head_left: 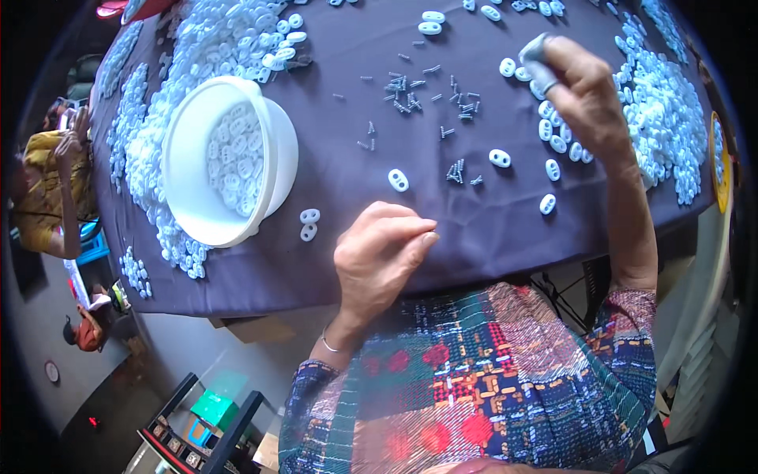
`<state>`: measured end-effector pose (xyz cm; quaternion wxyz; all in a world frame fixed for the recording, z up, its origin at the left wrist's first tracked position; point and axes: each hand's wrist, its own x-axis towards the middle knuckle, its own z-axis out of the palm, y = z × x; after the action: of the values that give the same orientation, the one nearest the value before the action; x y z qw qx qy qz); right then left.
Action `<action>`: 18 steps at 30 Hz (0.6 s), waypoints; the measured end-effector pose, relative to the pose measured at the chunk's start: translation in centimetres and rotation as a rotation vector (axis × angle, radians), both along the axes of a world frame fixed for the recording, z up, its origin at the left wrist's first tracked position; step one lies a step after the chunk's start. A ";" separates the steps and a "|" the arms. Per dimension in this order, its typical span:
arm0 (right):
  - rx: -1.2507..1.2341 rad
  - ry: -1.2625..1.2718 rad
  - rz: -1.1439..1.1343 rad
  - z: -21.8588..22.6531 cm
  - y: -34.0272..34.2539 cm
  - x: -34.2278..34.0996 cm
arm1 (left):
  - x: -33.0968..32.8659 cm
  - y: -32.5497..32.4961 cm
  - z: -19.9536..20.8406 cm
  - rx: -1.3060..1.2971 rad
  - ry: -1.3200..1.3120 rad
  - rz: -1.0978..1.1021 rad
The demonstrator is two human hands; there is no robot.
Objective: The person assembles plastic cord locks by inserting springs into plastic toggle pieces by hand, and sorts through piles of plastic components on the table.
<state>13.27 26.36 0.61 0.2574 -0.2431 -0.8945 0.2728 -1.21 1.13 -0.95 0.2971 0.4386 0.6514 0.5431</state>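
Note:
My left hand (383,251) is above the near part of the table, thumb and forefinger pressed together. Whatever is between them, if anything, is too small to make out. Just beyond it lies a white oval two-hole plastic piece (399,180). Farther off on the right, my right hand (583,91) reaches over a loose row of similar oval pieces (557,144). Grey-white covers sit on its fingertips, which are spread apart beside an oval piece (508,67). Small metal springs (407,101) are scattered between the hands, with a little cluster of springs (455,171) nearer me.
A white plastic tub (268,158) on the left holds many oval pieces. Large heaps of pieces (146,150) surround it, and another heap (667,118) lies at the right. The dark tablecloth (505,229) ends just before my body. Another person (47,189) is at the far left.

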 end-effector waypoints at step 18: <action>0.273 -0.229 -0.116 -0.4 5.7 -3.2 | -0.1 -0.2 0.2 0.001 -0.072 -0.062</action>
<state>10.07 32.10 0.21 0.1998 -0.2866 -0.9312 0.1039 -1.28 0.93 -0.79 0.3368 0.4390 0.6263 0.5492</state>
